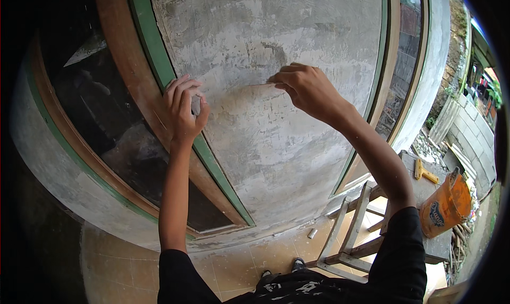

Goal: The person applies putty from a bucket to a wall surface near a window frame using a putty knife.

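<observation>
Pale, dusty fingers curl on my left hand [185,106], beside the green edge strip [151,36] of the window frame. A small light grey patch shows between its thumb and fingers; whether that is a held lump or the wall behind is unclear. Farther right, my right hand [311,89] is closed in a pinch close to the grey plastered wall [265,160]. A thin line runs leftward from its fingertips along the wall, and what they grip is too thin to make out. Rough, patchy plaster with dark marks surrounds both hands.
Wood-framed windows flank the wall, dark glass [127,102] on the left. At right, an orange bucket [445,206] and a yellow-handled scraper [426,171] sit on a grey board beside a wooden ladder-like frame [353,221]. A small pale piece [312,233] lies on the tiled floor [234,264].
</observation>
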`<state>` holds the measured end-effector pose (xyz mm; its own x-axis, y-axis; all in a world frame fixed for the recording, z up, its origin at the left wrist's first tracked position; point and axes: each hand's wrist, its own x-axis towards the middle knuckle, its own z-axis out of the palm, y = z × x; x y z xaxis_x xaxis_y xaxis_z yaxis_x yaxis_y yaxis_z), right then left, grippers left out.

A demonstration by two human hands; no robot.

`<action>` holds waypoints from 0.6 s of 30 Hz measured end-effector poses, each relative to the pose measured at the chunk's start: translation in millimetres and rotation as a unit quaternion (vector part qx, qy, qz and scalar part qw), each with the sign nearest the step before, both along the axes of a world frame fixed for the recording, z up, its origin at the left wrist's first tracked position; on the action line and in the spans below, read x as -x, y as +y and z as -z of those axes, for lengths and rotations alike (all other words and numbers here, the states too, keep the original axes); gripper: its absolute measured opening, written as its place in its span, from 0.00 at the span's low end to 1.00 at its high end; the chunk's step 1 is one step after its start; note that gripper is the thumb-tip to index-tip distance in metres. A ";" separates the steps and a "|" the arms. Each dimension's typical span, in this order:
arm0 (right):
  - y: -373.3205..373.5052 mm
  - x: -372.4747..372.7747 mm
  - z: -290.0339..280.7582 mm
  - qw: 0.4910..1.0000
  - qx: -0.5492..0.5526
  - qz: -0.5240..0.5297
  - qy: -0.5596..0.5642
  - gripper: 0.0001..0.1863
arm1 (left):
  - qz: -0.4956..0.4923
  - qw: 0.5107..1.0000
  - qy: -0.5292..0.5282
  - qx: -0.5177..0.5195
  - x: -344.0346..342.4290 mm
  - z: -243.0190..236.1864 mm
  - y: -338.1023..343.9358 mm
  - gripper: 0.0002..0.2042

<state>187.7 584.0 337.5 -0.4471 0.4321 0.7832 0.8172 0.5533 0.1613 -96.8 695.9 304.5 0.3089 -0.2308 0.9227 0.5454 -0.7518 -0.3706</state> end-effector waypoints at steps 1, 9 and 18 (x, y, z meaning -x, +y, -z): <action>3.5 9.3 -8.5 0.999 0.019 -0.021 0.027 0.10 | -0.002 1.000 0.003 0.002 3.2 0.9 -0.4 0.03; 27.3 12.8 -54.1 0.996 0.008 -0.023 0.082 0.07 | -0.004 1.000 -0.005 0.004 -1.8 -0.1 2.6 0.04; 14.3 7.0 -44.9 0.974 -0.222 0.035 -0.013 0.14 | -0.013 1.000 -0.001 0.010 3.3 3.7 1.4 0.04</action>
